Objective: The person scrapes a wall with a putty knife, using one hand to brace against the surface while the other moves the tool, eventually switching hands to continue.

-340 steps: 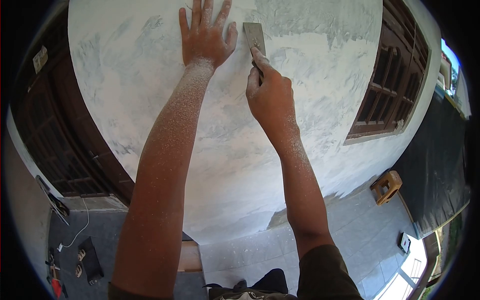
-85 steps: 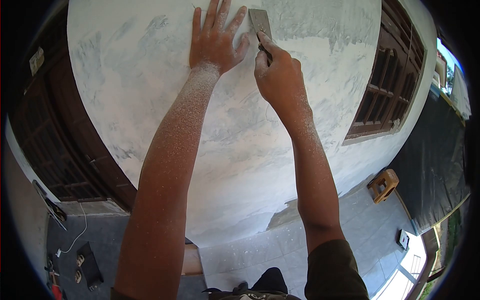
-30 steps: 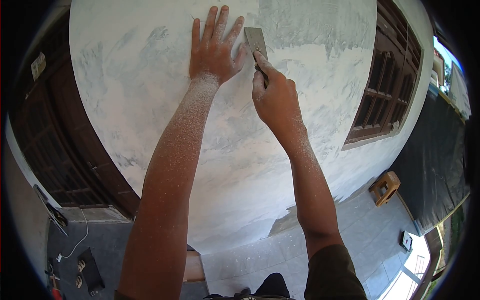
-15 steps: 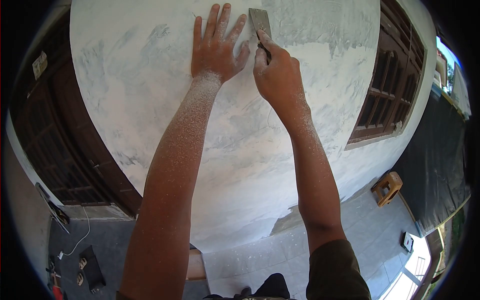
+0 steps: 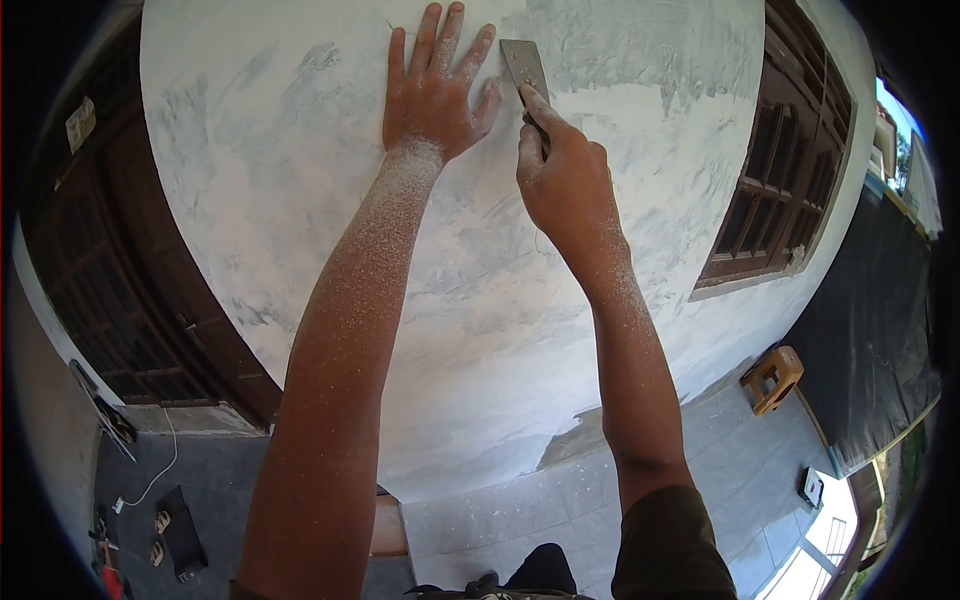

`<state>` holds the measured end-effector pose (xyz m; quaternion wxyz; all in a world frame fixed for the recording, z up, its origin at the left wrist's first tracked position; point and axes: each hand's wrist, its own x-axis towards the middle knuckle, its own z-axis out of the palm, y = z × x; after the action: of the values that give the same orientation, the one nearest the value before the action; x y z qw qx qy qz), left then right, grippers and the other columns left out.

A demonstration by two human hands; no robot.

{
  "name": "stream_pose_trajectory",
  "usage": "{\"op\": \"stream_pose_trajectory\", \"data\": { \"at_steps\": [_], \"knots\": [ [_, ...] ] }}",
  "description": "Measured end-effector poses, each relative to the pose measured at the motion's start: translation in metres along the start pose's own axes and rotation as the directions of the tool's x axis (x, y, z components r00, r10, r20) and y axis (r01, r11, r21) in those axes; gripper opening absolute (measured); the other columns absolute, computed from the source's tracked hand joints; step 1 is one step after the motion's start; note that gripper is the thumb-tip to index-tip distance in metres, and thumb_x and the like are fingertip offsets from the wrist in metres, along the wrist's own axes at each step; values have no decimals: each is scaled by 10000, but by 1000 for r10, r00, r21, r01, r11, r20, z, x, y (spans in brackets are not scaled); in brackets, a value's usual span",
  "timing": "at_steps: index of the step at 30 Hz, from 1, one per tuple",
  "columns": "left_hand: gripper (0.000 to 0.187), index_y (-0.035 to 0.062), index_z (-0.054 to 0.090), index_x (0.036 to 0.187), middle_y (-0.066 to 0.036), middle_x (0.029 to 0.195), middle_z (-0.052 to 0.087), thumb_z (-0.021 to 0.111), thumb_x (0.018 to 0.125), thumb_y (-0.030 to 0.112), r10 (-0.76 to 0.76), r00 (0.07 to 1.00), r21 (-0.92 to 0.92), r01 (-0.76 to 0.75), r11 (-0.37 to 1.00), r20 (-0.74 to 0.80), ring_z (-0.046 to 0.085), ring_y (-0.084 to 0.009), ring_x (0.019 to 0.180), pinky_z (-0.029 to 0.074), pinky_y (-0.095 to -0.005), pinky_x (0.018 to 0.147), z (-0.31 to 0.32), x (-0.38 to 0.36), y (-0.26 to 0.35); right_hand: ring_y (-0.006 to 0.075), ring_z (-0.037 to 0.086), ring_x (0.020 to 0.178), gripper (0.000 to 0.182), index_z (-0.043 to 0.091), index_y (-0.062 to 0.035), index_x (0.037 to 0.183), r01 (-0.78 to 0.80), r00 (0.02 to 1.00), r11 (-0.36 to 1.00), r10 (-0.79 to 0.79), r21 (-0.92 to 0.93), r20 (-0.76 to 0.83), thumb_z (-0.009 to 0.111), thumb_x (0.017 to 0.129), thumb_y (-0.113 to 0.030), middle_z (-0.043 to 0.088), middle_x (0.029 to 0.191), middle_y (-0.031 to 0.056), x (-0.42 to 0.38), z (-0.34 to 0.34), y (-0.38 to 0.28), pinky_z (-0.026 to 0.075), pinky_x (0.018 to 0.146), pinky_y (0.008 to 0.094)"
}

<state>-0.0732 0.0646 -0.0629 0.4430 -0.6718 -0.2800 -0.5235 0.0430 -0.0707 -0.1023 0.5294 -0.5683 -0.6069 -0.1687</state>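
My left hand (image 5: pixel 433 95) lies flat against the wall (image 5: pixel 480 290), fingers spread, with pale dust over the wrist and forearm. To its right, my right hand (image 5: pixel 568 170) is closed round the handle of a putty knife (image 5: pixel 525 65). The index finger stretches along the blade, which points up and has its flat metal face close against the wall. White and grey patches of filler cover the wall, and a rougher grey area (image 5: pixel 650 50) spreads to the upper right of the blade.
A brown door (image 5: pixel 150 260) stands on the left, a brown-framed window (image 5: pixel 775 160) on the right. Below are a stool (image 5: pixel 773 380), a white cable (image 5: pixel 165 465), sandals (image 5: pixel 160 538) on the dark floor, and a dark sheet (image 5: pixel 870 320) at far right.
My right hand has slid the putty knife down the wall and slightly to the right. My left hand stays flat in about the same place.
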Motion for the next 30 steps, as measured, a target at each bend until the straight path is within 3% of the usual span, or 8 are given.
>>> {"op": "stream_pose_trajectory", "data": {
  "at_steps": [17,19,22,30],
  "knots": [
    [612,143,486,1475,-156,1625,282,581,925,393,2,1000,9,-2,1000,-31,191,-305,1531,108,-552,1243,4,-1,0,396,729,855,401,584,-93,1385,1,1000,1000,0,16,-27,483,1001,-147,725,932,245,21,-2,-9,598,786,494],
    [619,298,502,1471,-65,1614,333,626,887,462,-22,998,136,29,990,-51,213,-251,1523,105,-558,1235,11,-2,0,400,727,857,399,585,-90,1383,-6,1000,1000,6,14,-12,481,1003,-149,724,925,244,6,1,-3,597,784,497],
    [623,288,504,1471,-73,1600,359,630,884,455,-14,998,139,22,990,-61,248,-260,1511,141,-552,1231,9,-1,1,402,725,865,398,581,-91,1385,-32,999,999,32,0,37,483,1005,-158,724,917,243,2,0,-1,595,782,499],
    [610,289,506,1468,-70,1594,369,621,890,451,-1,996,126,12,992,-85,255,-259,1509,152,-551,1229,11,-2,-1,402,724,867,391,599,-83,1364,23,1000,999,-22,41,-17,488,998,-164,719,932,255,12,-1,-3,591,793,502]
  ]
}}
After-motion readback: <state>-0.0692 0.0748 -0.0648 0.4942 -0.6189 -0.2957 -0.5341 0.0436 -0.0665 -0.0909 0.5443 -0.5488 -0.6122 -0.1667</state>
